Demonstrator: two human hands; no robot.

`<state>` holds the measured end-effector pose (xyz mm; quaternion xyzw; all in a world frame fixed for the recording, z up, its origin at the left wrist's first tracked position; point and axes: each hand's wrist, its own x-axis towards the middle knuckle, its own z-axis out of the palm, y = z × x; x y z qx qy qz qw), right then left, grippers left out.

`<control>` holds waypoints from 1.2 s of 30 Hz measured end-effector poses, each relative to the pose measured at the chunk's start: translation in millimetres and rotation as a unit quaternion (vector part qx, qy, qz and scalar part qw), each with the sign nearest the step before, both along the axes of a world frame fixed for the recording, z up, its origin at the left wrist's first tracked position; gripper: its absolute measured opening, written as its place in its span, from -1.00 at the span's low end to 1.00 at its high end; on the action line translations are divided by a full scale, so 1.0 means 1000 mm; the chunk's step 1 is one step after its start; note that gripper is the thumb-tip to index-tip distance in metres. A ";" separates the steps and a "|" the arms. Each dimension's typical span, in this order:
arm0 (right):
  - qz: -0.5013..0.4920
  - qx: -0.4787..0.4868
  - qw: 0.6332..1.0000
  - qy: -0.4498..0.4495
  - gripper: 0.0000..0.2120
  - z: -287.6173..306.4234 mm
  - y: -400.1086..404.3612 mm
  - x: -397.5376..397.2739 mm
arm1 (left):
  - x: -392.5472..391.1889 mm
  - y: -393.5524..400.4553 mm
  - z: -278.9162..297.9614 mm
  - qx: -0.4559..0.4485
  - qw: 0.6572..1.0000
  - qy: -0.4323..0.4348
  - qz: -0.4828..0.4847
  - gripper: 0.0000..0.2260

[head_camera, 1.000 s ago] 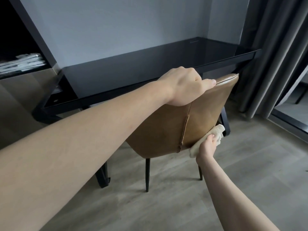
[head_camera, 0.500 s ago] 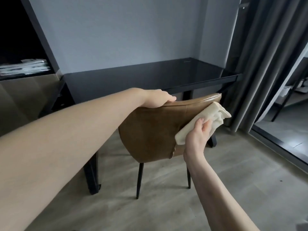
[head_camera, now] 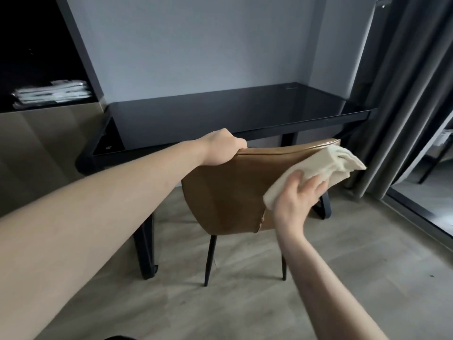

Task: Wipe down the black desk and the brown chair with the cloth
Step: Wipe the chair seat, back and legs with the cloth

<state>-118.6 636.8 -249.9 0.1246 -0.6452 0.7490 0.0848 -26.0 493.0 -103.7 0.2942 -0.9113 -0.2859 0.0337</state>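
The brown chair (head_camera: 228, 192) stands with its back toward me in front of the black desk (head_camera: 232, 114). My left hand (head_camera: 223, 148) grips the top edge of the chair back at its left end. A cream cloth (head_camera: 316, 168) lies against the right side of the chair back, just below its top rim. My right hand (head_camera: 296, 197) presses the cloth onto the chair with fingers spread. One corner of the cloth sticks out past the chair's right edge.
A dark shelf unit with a stack of white papers (head_camera: 51, 93) stands at the left. Grey curtains (head_camera: 404, 94) hang at the right beside a sliding door track (head_camera: 421, 214). The desk's black legs (head_camera: 145, 246) and the chair's thin legs stand on grey wood flooring.
My right hand moved the cloth from the lower right of the chair back up to its upper right. My left hand shifted along the top edge toward the left end.
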 end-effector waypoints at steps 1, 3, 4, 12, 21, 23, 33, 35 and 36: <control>-0.003 -0.007 0.999 -0.046 -0.30 -0.002 0.001 -0.018 | -0.001 -0.002 -0.001 0.001 1.000 0.002 0.003 -0.70; 0.014 -0.003 0.989 -0.145 -0.39 -0.004 0.005 -0.046 | -0.003 -0.002 -0.002 0.005 1.000 0.003 -0.002 -0.75; 0.024 0.003 0.984 -0.175 -0.42 -0.005 0.008 -0.055 | -0.004 -0.002 -0.002 0.006 1.000 0.002 -0.004 -0.76; 0.018 0.003 0.983 -0.184 -0.42 -0.008 -0.015 0.018 | -0.003 0.007 0.002 0.020 0.999 0.004 0.040 -0.68; 0.142 -0.017 0.947 -0.288 -0.25 0.010 -0.064 0.124 | 0.007 0.018 0.005 0.016 0.998 0.017 0.065 -0.66; 0.124 -0.013 0.949 -0.288 -0.25 0.005 -0.050 0.107 | 0.006 0.015 0.004 0.012 0.997 0.017 0.068 -0.62; 0.045 -0.001 0.956 -0.291 -0.42 -0.035 0.006 -0.060 | -0.005 -0.003 -0.009 -0.003 0.998 0.045 0.053 -0.56; 0.043 -0.001 0.953 -0.300 -0.44 -0.039 0.003 -0.067 | -0.007 -0.004 -0.010 -0.004 0.998 0.045 0.052 -0.57; 0.038 0.008 0.953 -0.301 -0.44 -0.041 -0.002 -0.061 | -0.008 -0.004 -0.010 -0.004 0.998 0.045 0.052 -0.58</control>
